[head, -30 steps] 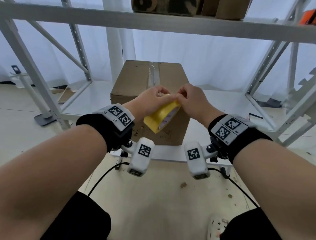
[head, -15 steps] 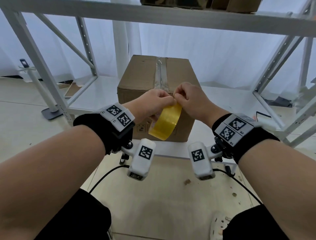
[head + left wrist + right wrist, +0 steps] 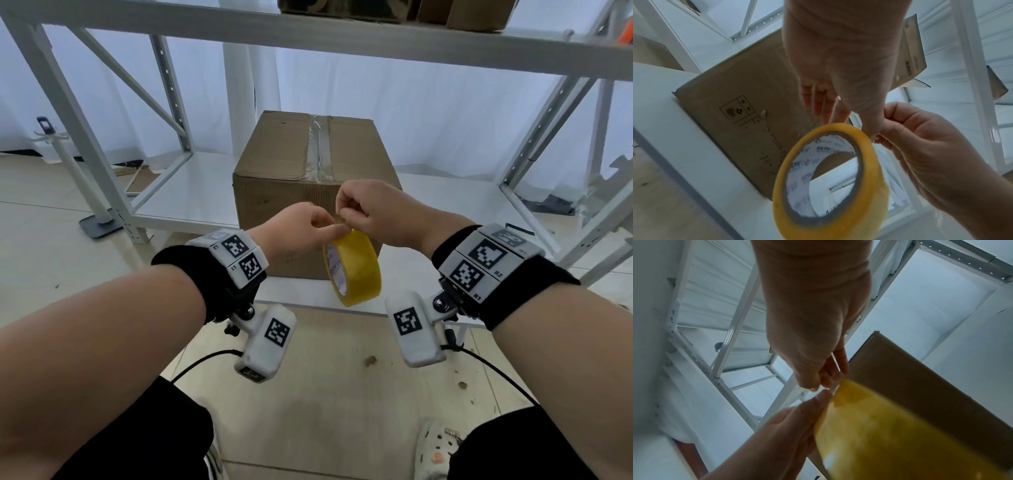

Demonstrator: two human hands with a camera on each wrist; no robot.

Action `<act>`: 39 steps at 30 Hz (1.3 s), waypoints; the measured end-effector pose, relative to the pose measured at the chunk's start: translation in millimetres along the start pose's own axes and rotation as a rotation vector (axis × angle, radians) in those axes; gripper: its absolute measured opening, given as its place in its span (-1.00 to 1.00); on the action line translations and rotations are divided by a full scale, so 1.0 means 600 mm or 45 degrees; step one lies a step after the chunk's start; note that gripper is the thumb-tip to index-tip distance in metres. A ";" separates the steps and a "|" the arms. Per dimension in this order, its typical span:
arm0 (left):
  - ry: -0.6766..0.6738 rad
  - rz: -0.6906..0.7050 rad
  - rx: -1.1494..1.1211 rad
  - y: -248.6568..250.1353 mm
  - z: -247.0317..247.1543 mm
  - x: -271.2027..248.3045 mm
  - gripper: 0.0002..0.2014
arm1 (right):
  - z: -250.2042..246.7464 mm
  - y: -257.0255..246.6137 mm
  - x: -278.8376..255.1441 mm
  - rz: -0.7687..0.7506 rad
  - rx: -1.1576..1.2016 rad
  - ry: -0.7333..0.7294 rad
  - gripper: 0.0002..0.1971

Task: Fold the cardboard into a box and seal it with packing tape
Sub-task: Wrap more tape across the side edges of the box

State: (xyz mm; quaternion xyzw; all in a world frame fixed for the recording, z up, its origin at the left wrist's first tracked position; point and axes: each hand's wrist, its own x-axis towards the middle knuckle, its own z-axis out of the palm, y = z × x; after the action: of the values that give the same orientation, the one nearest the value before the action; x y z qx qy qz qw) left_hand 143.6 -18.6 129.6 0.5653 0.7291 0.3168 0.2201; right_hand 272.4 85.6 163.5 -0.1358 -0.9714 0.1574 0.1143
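Observation:
A closed cardboard box (image 3: 308, 192) stands on the low white shelf (image 3: 191, 202), with a strip of clear tape (image 3: 318, 150) along its top seam. In front of it hangs a yellow roll of packing tape (image 3: 354, 270) (image 3: 830, 183) (image 3: 900, 434). My left hand (image 3: 301, 229) (image 3: 838, 68) pinches the roll's top edge between thumb and fingers. My right hand (image 3: 370, 212) (image 3: 813, 337) pinches the tape end at the same spot, fingers curled. Both hands meet just before the box's front face.
White metal shelving frames (image 3: 102, 178) rise at left and right, with an upper shelf (image 3: 342, 37) carrying cardboard items overhead. A stand with a flat base (image 3: 99, 226) sits on the floor at left. Cables hang from my wrist cameras above the wooden floor (image 3: 325, 394).
The roll has turned from tilted flat to hanging on edge below my fingers. The view has drawn closer to the box, and my right hand has lifted slightly above the left.

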 end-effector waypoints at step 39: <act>0.430 -0.008 0.052 0.013 -0.054 0.005 -0.78 | -0.008 -0.023 0.009 0.069 0.468 0.317 -0.65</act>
State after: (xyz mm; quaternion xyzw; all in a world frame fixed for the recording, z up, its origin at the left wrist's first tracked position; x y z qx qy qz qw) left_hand 126.5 -21.4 158.0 0.5060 0.7639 0.3916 0.0839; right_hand 265.4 75.9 173.6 -0.1571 -0.9008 0.3167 0.2521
